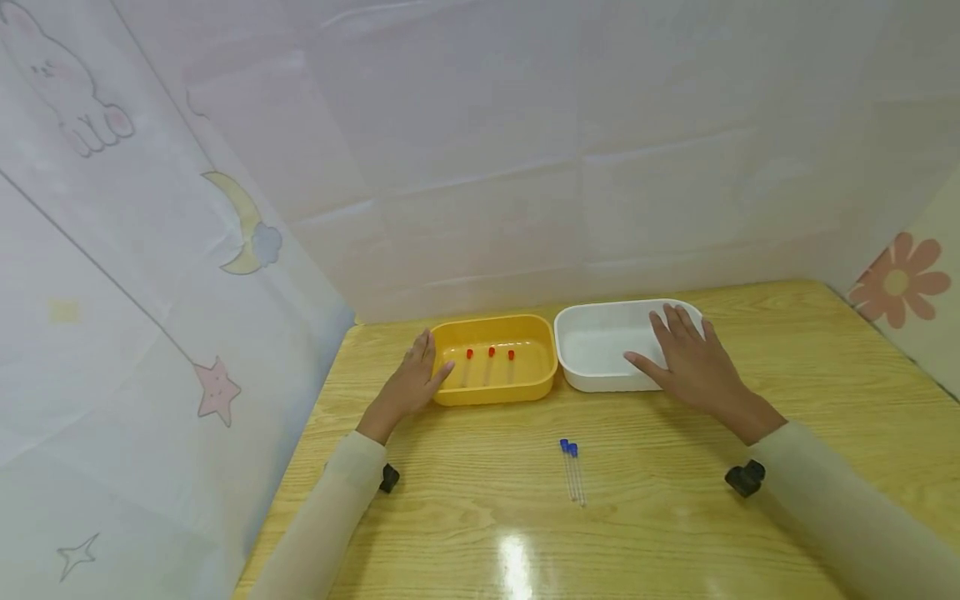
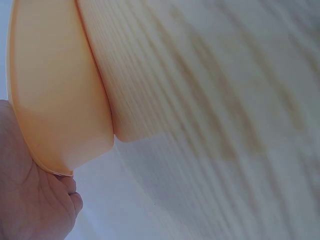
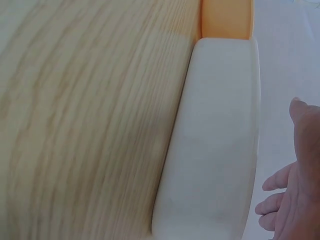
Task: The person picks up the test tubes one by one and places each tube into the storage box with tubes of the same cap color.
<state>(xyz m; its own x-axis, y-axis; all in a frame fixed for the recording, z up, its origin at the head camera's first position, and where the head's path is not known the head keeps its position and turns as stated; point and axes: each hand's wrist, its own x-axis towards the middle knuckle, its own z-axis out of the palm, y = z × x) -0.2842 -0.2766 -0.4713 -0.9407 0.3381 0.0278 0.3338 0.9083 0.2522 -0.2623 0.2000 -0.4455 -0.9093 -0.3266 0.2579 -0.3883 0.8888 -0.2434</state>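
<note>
My left hand (image 1: pixel 408 379) is at the left end of a yellow tray (image 1: pixel 495 393), its fingers along the end and the thumb over the near rim. In the left wrist view, the palm (image 2: pixel 37 205) touches the tray's rim. Inside this tray lie three thin clear sticks with red caps (image 1: pixel 491 352). To its right stands a white tray (image 1: pixel 600 382), which appears bare inside where I can see it. Over its right end my right hand (image 1: pixel 693 362) hovers with fingers spread; the right wrist view shows a gap between hand and tray wall.
Two thin clear sticks with blue caps (image 1: pixel 573 450) lie side by side on the wooden table (image 1: pixel 465 492), nearer me than the trays. Behind the trays rises a pale sheet wall (image 1: pixel 480 208), with a printed sheet (image 1: pixel 150 375) along the left.
</note>
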